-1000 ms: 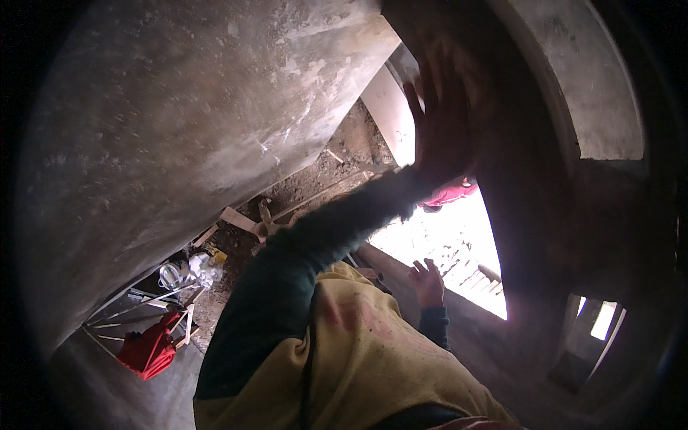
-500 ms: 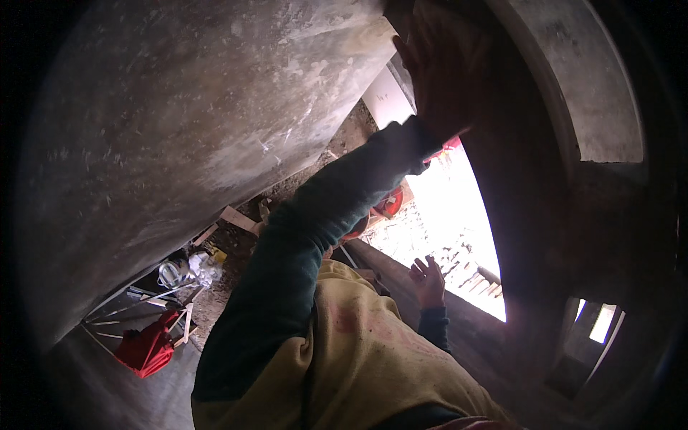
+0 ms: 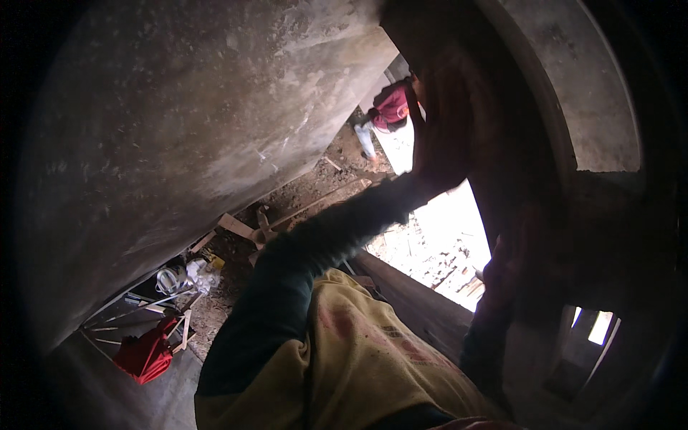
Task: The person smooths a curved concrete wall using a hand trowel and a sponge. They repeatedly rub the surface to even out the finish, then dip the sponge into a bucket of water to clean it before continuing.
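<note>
My left hand (image 3: pixel 446 125) is raised at the top right against the dark underside (image 3: pixel 502 107) of the concrete structure, fingers stretched out and nothing visible in it; shadow blurs its outline. My right hand (image 3: pixel 503 261) is up beside the same dark surface, lower and to the right, beyond the bright opening (image 3: pixel 448 236); its fingers are too dim to make out clearly. My dark green sleeves and tan top fill the lower middle.
A mottled concrete wall (image 3: pixel 179 122) spans the upper left. Below lie rubble, wooden boards (image 3: pixel 236 227), a white bundle (image 3: pixel 201 274), metal rods and a red cloth (image 3: pixel 147 347). A person (image 3: pixel 390 107) in maroon stands beyond the opening. A narrow window (image 3: pixel 600 327) shows at lower right.
My right hand has risen rightward from the bright opening onto the dark surface. My left hand moved up, then back down along it. The person in maroon now shows higher, at the upper gap.
</note>
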A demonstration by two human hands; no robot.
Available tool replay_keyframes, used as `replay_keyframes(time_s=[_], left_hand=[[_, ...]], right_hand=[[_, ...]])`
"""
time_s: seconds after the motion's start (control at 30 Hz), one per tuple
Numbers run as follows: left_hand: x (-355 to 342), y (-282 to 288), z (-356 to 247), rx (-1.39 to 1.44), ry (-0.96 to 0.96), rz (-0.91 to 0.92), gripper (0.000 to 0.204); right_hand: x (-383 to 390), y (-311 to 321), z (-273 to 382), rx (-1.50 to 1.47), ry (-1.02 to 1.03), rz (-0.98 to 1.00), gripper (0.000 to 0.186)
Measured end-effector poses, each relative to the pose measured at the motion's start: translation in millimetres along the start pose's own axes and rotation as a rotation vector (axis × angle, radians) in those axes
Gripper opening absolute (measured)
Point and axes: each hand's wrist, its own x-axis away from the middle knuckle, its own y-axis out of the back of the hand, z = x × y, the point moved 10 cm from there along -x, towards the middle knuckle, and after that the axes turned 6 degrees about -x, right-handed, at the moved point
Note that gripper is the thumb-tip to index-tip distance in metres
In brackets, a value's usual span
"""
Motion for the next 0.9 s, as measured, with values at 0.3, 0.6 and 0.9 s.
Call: replay_keyframes(time_s=[0.3, 0.6, 0.9], left_hand=[[-11, -8, 16, 0.016, 0.041, 0.02, 0.078], [-7, -21, 28, -0.155, 0.059, 0.091, 0.075], [-5, -39, 23, -0.318, -0.009, 0.073, 0.081]], right_hand=[[-77, 2, 25, 0.458, 0.388, -0.009, 0.035], [-86, 2, 14, 0.259, 0.468, -0.077, 0.04], [-78, 14, 0, 0.201, 0.308, -0.03, 0.041]])
